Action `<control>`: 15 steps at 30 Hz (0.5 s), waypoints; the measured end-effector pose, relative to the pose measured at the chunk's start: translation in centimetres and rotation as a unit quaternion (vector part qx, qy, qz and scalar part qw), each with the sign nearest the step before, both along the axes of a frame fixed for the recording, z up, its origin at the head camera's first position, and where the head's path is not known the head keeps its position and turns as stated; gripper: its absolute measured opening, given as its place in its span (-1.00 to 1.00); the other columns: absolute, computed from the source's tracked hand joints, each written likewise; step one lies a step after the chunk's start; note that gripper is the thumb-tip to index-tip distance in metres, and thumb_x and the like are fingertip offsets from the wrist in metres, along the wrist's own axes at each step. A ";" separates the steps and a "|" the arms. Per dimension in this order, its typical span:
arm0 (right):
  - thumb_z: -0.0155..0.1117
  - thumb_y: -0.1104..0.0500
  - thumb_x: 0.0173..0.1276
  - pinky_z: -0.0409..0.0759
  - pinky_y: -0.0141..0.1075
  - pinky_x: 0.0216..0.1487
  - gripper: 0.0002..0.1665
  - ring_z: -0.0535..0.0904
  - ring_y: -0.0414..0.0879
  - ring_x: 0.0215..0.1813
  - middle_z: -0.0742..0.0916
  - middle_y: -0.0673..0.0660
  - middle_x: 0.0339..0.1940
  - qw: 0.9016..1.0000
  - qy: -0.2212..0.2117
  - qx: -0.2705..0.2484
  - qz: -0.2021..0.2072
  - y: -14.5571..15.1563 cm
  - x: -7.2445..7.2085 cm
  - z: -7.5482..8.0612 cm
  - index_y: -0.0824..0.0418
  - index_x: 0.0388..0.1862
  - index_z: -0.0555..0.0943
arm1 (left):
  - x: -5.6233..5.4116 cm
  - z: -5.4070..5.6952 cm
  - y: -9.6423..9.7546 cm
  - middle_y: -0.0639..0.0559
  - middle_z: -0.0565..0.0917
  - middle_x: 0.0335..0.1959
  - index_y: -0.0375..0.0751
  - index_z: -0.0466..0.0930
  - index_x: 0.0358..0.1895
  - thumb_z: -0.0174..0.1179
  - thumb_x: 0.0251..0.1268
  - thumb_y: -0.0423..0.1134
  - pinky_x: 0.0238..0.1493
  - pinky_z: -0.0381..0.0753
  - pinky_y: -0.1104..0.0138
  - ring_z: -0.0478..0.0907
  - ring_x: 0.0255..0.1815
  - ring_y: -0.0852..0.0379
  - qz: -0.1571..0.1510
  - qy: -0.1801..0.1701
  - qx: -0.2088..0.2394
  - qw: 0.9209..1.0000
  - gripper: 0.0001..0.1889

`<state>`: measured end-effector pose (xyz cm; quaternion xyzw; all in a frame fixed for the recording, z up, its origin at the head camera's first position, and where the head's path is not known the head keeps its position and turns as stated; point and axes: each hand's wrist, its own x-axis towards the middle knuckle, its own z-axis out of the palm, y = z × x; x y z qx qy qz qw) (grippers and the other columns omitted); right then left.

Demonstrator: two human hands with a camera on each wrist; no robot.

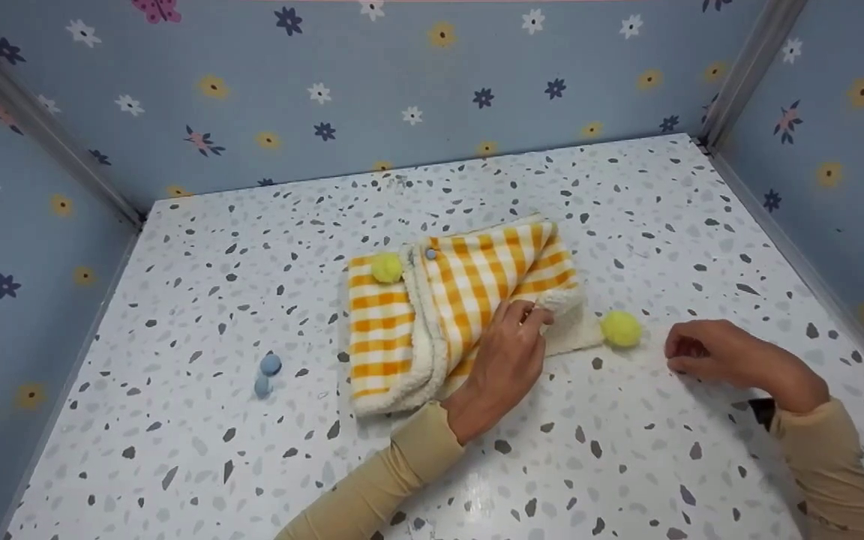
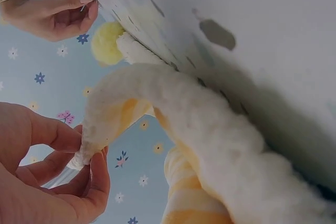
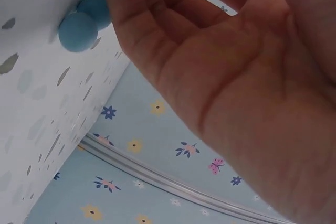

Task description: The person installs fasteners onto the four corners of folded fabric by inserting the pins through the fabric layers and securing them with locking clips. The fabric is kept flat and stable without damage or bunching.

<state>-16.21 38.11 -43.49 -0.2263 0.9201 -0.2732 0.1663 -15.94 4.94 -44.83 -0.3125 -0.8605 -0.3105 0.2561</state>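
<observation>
A folded yellow-and-white checked cloth [image 1: 469, 277] with white fleece lining lies on the speckled table, a small blue-grey button at its upper edge. My left hand [image 1: 503, 352] is over its right part. Seen from the left wrist, the thumb and fingers of that left hand [image 2: 58, 166] pinch a fleecy edge [image 2: 173, 98], which arches up from the table. One yellow pompom [image 1: 387, 268] sits on the cloth's left side; another yellow pompom [image 1: 621, 329] ends a white strip at the right. Beyond that pompom, my right hand [image 1: 732, 360] hovers with loosely curled fingers, holding nothing visible.
Two small blue balls [image 1: 271, 365] lie close together on the table [image 1: 177, 337], left of the cloth. Blue flower-patterned panels [image 1: 402, 75] stand along the back and both sides of the table, with grey corner posts [image 1: 751, 71].
</observation>
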 end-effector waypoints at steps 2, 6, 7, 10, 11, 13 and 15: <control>0.44 0.28 0.36 0.50 -0.31 -0.28 -0.84 0.48 -0.20 -0.29 0.62 -0.01 -0.34 1.000 0.008 0.006 -0.026 0.2 0.0 0.1 0.25 -0.20 0.60 | 0.0 0.0 0.0 -0.10 0.60 -0.14 -0.22 0.67 -0.13 0.11 0.35 -0.57 -0.10 0.56 0.28 0.52 -0.15 -0.01 -0.001 -0.003 -0.001 1.000 -0.78; 0.45 0.27 0.35 0.55 -0.15 -0.14 -0.69 0.56 0.02 -0.14 0.62 0.17 -0.17 0.997 0.046 0.020 -0.062 0.8 0.0 0.1 0.35 -0.05 0.55 | -0.1 -0.1 0.0 -0.10 0.60 -0.15 -0.22 0.67 -0.14 0.12 0.32 -0.57 -0.11 0.55 0.27 0.51 -0.16 -0.02 0.001 0.002 -0.002 1.000 -0.78; 0.43 0.29 0.36 0.56 -0.08 -0.10 -0.67 0.57 0.10 -0.10 0.62 0.24 -0.12 0.996 0.058 0.023 -0.067 0.9 -0.1 0.1 0.39 0.00 0.53 | -0.1 -0.1 0.0 -0.11 0.60 -0.16 -0.23 0.67 -0.15 0.13 0.31 -0.57 -0.12 0.55 0.27 0.51 -0.17 -0.03 0.001 0.004 -0.001 1.000 -0.78; 0.34 0.37 0.41 0.55 0.12 -0.02 -0.64 0.56 0.30 0.00 0.57 0.39 -0.02 0.993 0.089 0.024 -0.070 1.4 -0.1 0.0 0.48 0.10 0.49 | -0.1 -0.2 0.1 -0.10 0.60 -0.16 -0.23 0.66 -0.15 0.14 0.29 -0.58 -0.11 0.56 0.27 0.52 -0.17 -0.03 0.003 0.010 -0.002 1.000 -0.78; 0.30 0.39 0.43 0.54 0.16 0.00 -0.64 0.55 0.34 0.02 0.56 0.43 -0.01 0.992 0.097 0.023 -0.072 1.5 -0.1 0.0 0.50 0.12 0.47 | -0.1 -0.1 0.1 -0.10 0.61 -0.16 -0.23 0.66 -0.15 0.14 0.28 -0.58 -0.11 0.56 0.27 0.52 -0.17 -0.02 0.005 0.011 -0.003 1.000 -0.78; 0.24 0.43 0.44 0.53 0.20 0.01 -0.65 0.54 0.39 0.03 0.54 0.45 -0.02 0.991 0.111 0.022 -0.073 1.7 -0.1 -0.1 0.52 0.15 0.45 | -0.1 -0.1 0.1 -0.10 0.61 -0.16 -0.22 0.67 -0.15 0.13 0.28 -0.58 -0.11 0.56 0.27 0.52 -0.17 -0.02 0.007 0.010 -0.005 1.000 -0.76; 0.19 0.42 0.48 0.53 0.20 0.00 -0.65 0.54 0.39 0.03 0.52 0.46 -0.02 0.991 0.104 0.024 -0.075 1.9 -0.1 0.0 0.52 0.17 0.44 | 0.0 -0.1 0.1 -0.10 0.61 -0.16 -0.22 0.67 -0.14 0.11 0.30 -0.59 -0.12 0.55 0.28 0.51 -0.18 -0.02 0.009 0.006 -0.009 1.000 -0.75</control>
